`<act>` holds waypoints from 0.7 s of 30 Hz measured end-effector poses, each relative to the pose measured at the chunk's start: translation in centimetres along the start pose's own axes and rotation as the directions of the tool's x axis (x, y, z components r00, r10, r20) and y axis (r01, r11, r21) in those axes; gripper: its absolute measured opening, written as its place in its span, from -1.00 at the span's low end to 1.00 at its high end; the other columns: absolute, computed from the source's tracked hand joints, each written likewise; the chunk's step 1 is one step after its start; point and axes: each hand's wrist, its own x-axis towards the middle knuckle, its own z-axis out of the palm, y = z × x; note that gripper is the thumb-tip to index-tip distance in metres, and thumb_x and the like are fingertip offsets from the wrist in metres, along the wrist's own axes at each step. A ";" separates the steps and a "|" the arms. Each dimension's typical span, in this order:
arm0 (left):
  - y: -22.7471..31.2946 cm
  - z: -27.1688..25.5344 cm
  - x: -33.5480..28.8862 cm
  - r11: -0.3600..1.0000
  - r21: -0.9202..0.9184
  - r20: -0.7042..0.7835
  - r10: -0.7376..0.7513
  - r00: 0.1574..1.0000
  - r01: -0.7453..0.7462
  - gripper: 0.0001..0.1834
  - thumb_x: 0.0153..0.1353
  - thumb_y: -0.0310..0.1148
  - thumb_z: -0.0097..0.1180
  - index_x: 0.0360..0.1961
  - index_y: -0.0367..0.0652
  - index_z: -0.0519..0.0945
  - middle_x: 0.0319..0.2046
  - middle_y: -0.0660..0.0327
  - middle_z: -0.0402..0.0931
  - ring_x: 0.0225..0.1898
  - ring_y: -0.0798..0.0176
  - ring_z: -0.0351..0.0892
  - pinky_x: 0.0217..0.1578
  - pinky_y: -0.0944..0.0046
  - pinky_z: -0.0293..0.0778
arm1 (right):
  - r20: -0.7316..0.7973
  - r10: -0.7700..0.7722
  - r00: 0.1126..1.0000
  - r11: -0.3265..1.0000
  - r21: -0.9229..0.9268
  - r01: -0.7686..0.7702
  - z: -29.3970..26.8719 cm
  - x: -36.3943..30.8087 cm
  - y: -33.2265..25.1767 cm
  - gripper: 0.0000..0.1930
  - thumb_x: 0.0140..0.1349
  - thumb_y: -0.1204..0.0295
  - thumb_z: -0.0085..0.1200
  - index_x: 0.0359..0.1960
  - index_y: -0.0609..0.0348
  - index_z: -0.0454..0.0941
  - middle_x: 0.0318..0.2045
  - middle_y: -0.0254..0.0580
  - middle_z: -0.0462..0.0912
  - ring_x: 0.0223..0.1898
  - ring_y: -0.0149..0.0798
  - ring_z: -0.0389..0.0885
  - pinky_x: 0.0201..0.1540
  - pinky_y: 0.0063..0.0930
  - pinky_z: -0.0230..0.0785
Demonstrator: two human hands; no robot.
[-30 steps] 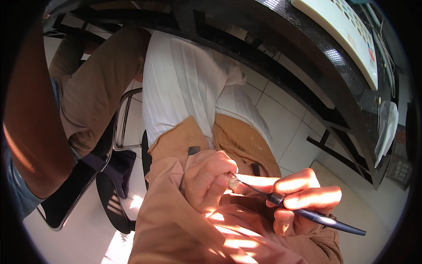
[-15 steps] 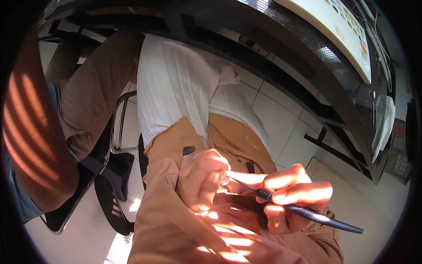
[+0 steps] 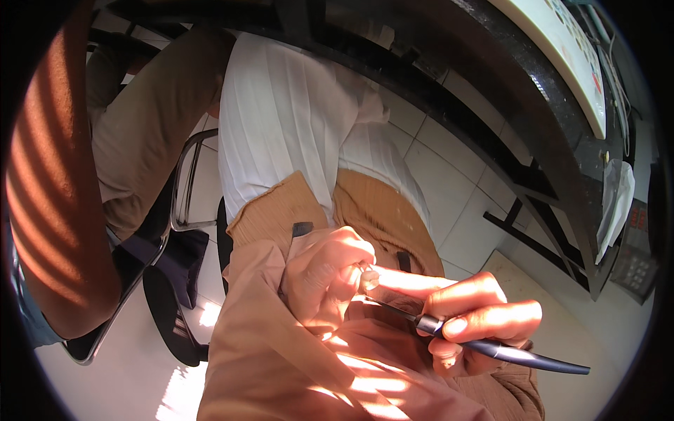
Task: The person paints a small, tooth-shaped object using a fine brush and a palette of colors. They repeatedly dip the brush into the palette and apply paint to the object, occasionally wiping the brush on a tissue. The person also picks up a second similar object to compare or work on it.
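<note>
My left hand is closed over my lap, its thumb and fingertips pinching a small pale, tooth-shaped piece. My right hand grips a slim pen-like tool with a dark blue tapered handle. A thin shaft runs from the tool's dark collar toward the underside of the piece. Whether its tip touches the piece I cannot tell. One right finger stretches across to the piece beside my left fingertips. Bands of sunlight fall on both hands.
A black table curves across the top and right, carrying a white tray with round wells and a crumpled clear plastic bag. To the left sits another person, whose bare arm shows beside a metal-framed chair.
The view has shifted slightly. The tool's shaft now lies lower against the piece, and its collar has turned. The piece shows more fully between my fingertips.
</note>
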 end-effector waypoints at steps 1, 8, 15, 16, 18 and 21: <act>0.0 0.0 -0.1 1.000 0.001 0.004 0.006 1.000 -0.006 -0.89 0.10 -0.49 -0.03 -0.32 -0.28 0.40 -0.62 0.18 0.33 -0.65 0.27 0.28 -0.61 0.34 0.22 | -0.020 -0.004 1.000 1.000 0.009 0.004 0.1 -0.1 0.0 -0.74 0.07 0.63 0.07 -0.32 0.37 0.20 -0.54 0.09 0.37 -0.69 -0.39 0.36 -0.40 -0.24 0.56; 0.9 0.7 -0.1 0.999 -0.039 -0.089 -0.040 0.995 0.037 -0.86 0.10 -0.54 -0.04 -0.29 -0.30 0.40 -0.58 0.13 0.35 -0.62 0.25 0.31 -0.58 0.33 0.25 | 0.100 0.052 0.994 0.994 0.090 -0.061 -1.4 0.2 0.2 -0.77 0.06 0.69 0.03 -0.34 0.38 0.21 -0.53 0.10 0.35 -0.67 -0.36 0.36 -0.29 -0.08 0.55; 0.9 0.7 -0.3 0.999 -0.005 -0.105 -0.051 0.993 0.051 -0.87 0.12 -0.55 -0.07 -0.28 -0.31 0.40 -0.56 0.12 0.37 -0.61 0.24 0.32 -0.57 0.34 0.25 | 0.083 0.046 0.996 0.993 0.103 -0.054 -1.0 0.0 -0.1 -0.76 0.06 0.69 0.05 -0.34 0.39 0.21 -0.54 0.08 0.35 -0.66 -0.36 0.37 -0.26 -0.02 0.54; 0.9 0.6 -0.1 0.998 -0.008 -0.080 -0.059 0.995 0.059 -0.87 0.12 -0.54 -0.07 -0.28 -0.31 0.40 -0.56 0.12 0.37 -0.62 0.24 0.32 -0.58 0.34 0.25 | 0.117 0.046 0.992 0.994 0.097 -0.057 -1.0 0.3 -0.1 -0.76 0.06 0.69 0.05 -0.34 0.39 0.20 -0.54 0.07 0.35 -0.66 -0.36 0.37 -0.26 0.00 0.53; 0.9 0.2 0.2 0.998 -0.012 -0.023 -0.066 0.998 0.066 -0.88 0.13 -0.53 -0.08 -0.29 -0.31 0.41 -0.58 0.12 0.37 -0.64 0.24 0.31 -0.60 0.34 0.24 | 0.031 0.044 0.999 0.996 0.073 -0.046 -0.6 -0.2 -0.1 -0.76 0.06 0.69 0.05 -0.33 0.38 0.20 -0.54 0.08 0.34 -0.66 -0.36 0.38 -0.26 0.03 0.53; 0.8 0.1 0.4 0.999 0.012 -0.022 -0.033 0.999 0.033 -0.90 0.13 -0.52 -0.09 -0.32 -0.29 0.41 -0.62 0.14 0.36 -0.68 0.25 0.30 -0.63 0.33 0.23 | 0.006 0.038 0.999 0.996 0.086 -0.039 -0.7 -0.2 -0.1 -0.75 0.05 0.69 0.04 -0.33 0.37 0.19 -0.55 0.07 0.34 -0.67 -0.36 0.38 -0.27 0.05 0.53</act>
